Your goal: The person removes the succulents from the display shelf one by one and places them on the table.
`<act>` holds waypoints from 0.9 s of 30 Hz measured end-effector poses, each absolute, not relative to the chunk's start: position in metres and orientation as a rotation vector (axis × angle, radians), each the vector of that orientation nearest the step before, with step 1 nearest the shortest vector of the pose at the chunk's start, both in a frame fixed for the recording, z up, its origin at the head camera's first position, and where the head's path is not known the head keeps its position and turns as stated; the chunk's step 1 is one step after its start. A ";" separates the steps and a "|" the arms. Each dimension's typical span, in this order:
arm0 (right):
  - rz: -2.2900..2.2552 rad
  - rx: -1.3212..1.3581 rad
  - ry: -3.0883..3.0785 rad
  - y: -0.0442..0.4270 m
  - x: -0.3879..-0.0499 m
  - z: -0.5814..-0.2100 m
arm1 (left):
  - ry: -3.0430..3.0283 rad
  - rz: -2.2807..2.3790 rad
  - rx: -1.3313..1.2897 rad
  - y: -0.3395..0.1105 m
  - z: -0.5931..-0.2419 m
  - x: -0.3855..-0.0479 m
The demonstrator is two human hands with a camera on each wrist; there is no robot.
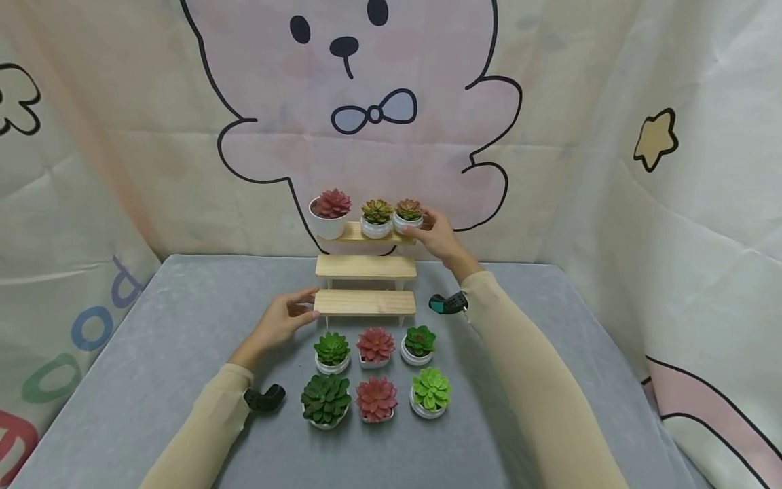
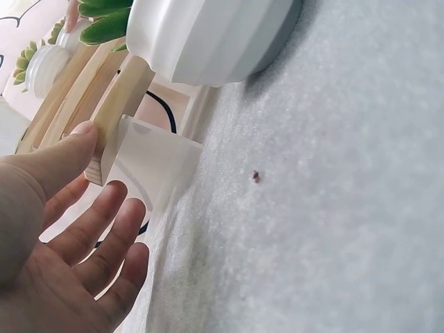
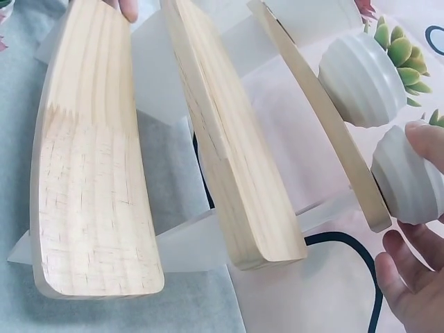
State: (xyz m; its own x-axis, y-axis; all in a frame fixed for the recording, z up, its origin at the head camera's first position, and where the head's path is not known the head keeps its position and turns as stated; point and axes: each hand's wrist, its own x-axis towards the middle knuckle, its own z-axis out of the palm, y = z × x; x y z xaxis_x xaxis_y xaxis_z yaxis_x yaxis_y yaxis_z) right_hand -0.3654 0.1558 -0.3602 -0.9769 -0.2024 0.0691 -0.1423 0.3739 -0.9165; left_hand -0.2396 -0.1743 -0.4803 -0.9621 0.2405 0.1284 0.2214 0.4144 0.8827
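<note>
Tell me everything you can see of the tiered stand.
The tiered stand has three pale planks with visible grain and rounded corners, apparently wood, rising stepwise toward the back on translucent whitish supports that look like plastic. It stands upright on the grey cloth. Three potted plants are on the top plank; the left hand touches the lowest plank's left end.

Worktop [image 1: 140, 353] w/ grey cloth [image 1: 275, 462]. On it: 3-tier wooden stand [image 1: 365, 303]; in front, 2 rows, all potted. Far row, L-R: green plant [image 1: 332, 349], red plant [image 1: 375, 345], 2nd green plant [image 1: 419, 341]. Near row: dk green plant [image 1: 326, 399], 2nd red plant [image 1: 376, 399], lt green plant [image 1: 432, 389]. Stand's top shelf [image 1: 354, 233], L-R: potted red plant [image 1: 332, 209], small mid pot [image 1: 375, 229], small R pot [image 1: 400, 223].
</note>
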 end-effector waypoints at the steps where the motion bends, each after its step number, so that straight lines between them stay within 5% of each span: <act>1: -1.703 -0.322 2.563 0.156 -0.365 -0.360 | 2.624 1.636 0.430 -0.174 -0.481 -0.240; 27: -1.673 -0.364 2.701 0.180 -0.349 -0.354 | 2.623 1.647 0.438 -0.175 -0.481 -0.240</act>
State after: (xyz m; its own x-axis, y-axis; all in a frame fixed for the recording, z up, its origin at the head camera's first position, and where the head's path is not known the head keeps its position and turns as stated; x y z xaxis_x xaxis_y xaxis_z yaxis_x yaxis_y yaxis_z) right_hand -0.3490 0.1800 -0.3540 -0.9725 -0.1626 0.1670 -0.2220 0.4270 -0.8766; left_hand -0.2404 -0.1745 -0.4812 -0.9606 0.2424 0.1358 0.2276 0.4063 0.8849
